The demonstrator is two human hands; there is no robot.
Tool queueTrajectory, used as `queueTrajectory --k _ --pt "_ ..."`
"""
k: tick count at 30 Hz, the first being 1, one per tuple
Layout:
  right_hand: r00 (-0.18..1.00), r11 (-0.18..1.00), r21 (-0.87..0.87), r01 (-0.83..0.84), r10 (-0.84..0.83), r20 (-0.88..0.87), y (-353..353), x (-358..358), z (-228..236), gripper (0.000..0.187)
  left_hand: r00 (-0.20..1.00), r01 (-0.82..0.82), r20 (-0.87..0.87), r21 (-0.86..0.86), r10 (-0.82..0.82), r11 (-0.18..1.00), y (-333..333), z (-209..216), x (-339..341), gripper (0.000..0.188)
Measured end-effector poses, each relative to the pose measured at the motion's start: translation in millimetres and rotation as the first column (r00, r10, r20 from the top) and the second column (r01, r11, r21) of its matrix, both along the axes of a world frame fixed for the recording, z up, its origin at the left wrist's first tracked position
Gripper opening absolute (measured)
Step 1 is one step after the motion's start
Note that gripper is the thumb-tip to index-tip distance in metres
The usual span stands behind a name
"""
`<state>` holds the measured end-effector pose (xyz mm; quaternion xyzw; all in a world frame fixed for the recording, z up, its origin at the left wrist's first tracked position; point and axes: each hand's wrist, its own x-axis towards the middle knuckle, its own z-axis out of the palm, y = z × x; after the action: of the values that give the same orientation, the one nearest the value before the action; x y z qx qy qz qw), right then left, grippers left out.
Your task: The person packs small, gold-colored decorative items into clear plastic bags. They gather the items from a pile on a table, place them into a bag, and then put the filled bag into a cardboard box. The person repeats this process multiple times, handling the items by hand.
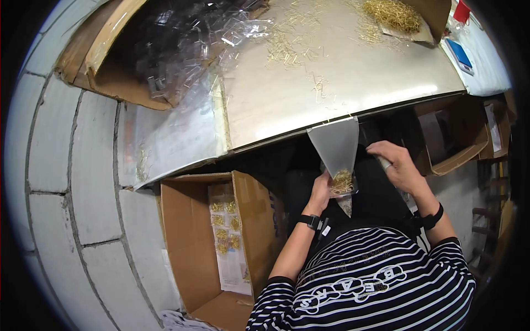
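The left hand (321, 193), fingers partly hidden, grips a clear box (348, 190); the right hand (398, 165) curls, contents unclear.

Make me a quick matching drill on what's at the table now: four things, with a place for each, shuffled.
Things
1. Left hand
2. Right hand
3. Chute
4. Blue device

Places
A. On the white sheet, upper right
B. Tapering down from the near edge of the table
C. Just right of the chute
D. At the chute's narrow lower end

Pairs: 1-D, 2-C, 3-B, 4-A
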<state>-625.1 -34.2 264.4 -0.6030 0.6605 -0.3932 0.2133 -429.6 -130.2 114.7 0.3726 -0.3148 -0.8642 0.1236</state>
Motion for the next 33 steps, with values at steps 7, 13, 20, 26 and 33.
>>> queueTrajectory --k 7,13,20,26,33 --pt "0.985 0.981 0.086 -0.172 0.171 0.019 -2.8 37.7 -49.5 0.038 0.975 -0.174 -0.125 0.089 0.185 0.981 13.0 -21.4 -2.4 0.039" --pt "0.938 0.923 0.215 -0.318 0.339 -0.071 -9.7 50.3 -56.6 0.033 0.994 -0.082 -0.069 0.058 0.086 0.995 13.4 -17.9 10.1 0.041" --pt "0.973 0.968 -0.234 -0.088 0.033 -0.227 -98.3 1.1 21.3 0.036 0.998 0.004 -0.062 0.030 -0.002 1.000 13.6 -14.4 31.0 0.032" --pt "0.846 1.000 0.013 -0.007 0.013 -0.533 -236.3 -57.9 12.7 0.045 0.998 -0.036 -0.041 0.041 0.037 0.999 10.6 -28.0 20.0 0.025" --pt "0.814 0.963 0.229 -0.139 0.243 -0.528 -189.0 -28.2 11.7 0.047 0.987 -0.148 -0.053 0.088 0.153 0.985 9.5 -31.2 29.4 0.027"
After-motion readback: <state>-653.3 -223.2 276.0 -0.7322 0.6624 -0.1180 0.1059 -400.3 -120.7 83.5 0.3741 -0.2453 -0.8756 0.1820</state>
